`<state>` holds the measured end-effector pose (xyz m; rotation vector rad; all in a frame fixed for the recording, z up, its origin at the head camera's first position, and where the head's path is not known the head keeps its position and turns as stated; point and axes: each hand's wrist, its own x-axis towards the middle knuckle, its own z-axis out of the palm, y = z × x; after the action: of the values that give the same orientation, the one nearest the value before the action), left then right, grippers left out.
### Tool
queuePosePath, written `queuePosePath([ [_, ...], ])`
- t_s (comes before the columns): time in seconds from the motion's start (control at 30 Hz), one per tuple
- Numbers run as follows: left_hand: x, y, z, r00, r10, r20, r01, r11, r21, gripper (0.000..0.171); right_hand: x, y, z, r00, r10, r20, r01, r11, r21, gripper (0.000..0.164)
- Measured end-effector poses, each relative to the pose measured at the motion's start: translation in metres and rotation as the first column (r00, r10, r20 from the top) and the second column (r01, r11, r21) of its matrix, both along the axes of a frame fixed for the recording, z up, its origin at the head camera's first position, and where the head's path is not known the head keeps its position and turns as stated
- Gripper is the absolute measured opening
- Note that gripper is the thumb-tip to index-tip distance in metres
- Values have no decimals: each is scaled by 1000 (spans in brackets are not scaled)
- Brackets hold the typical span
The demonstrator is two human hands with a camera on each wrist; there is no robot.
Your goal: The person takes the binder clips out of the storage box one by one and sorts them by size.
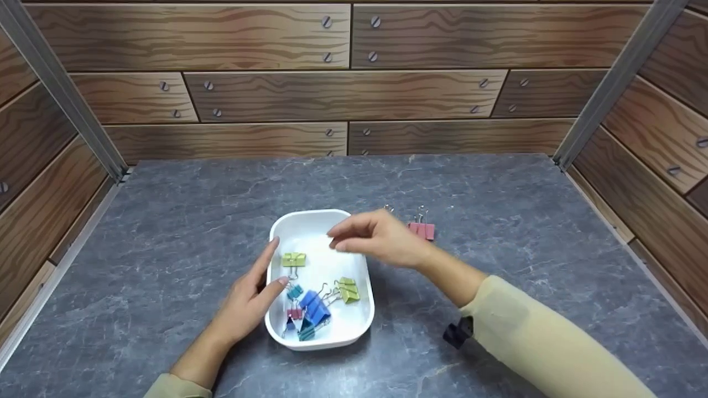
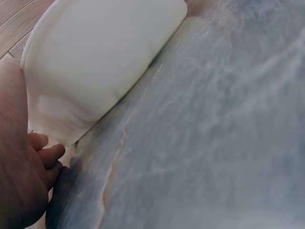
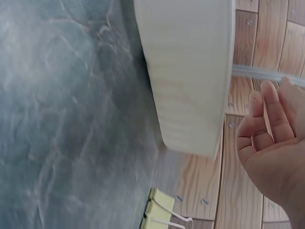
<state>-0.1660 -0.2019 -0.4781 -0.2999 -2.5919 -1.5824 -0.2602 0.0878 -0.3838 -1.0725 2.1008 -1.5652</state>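
Note:
A white rectangular tray [image 1: 362,326] stands in front of me with several binder clips in it. Its near part holds a large blue clip [image 1: 316,308], a small pink one [image 1: 295,314] and teal ones. One yellow clip [image 1: 293,259] lies near the left wall, another yellow clip [image 1: 348,290] by the right wall. My left hand [image 1: 246,304] holds the tray's left side, thumb over the rim, forefinger along it. Above the far right part of the tray hovers my right hand [image 1: 381,237], fingers loosely bent, nothing visible between them.
Right of the tray, on the grey marbled table [image 1: 182,237], is a pink binder clip [image 1: 421,231]. A yellow-green clip [image 3: 159,210] lies outside the tray too, mostly hidden by my right hand in the head view. Wood-patterned panels [image 1: 265,94] enclose the back and sides.

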Motion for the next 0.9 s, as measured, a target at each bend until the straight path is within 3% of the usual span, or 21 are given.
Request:
queuePosePath([
  [0.17,0,1,2,1000,3,-13,-3,1000,3,71,5,-10,-7,998,58,-26,-56,995,78,27],
  [0.6,0,0,2,1000,1,-29,-1,1000,13,72,11,-15,-21,988,130,-80,-110,968,226,30],
  [0.9,1,1,1,999,-4,-36,5,1000,15,72,14,-12,-27,957,186,-222,-109,941,319,33],
])
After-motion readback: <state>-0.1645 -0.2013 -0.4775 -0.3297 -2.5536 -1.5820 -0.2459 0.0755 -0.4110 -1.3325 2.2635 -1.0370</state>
